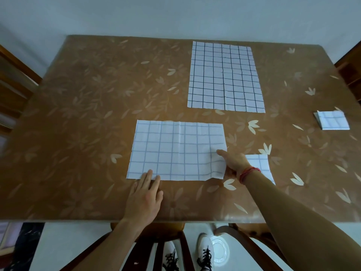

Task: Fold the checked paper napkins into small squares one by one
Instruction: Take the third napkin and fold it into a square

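A white checked napkin (175, 151), folded once into a wide rectangle, lies on the table in front of me. My left hand (145, 198) presses flat fingers on its near left corner. My right hand (233, 163) pinches the napkin's right edge, thumb on top, lifting that edge slightly. A second napkin (224, 77) lies spread flat farther back. A folded small square (332, 120) sits at the far right. Another folded napkin (261, 165) lies partly hidden behind my right wrist.
The brown table (88, 114) has a leaf-patterned glossy cover. Wooden chairs stand at the left edge (13, 79), at the right (349, 69) and below the near edge (162, 243). My shoes and a white plate (219, 249) show on the floor.
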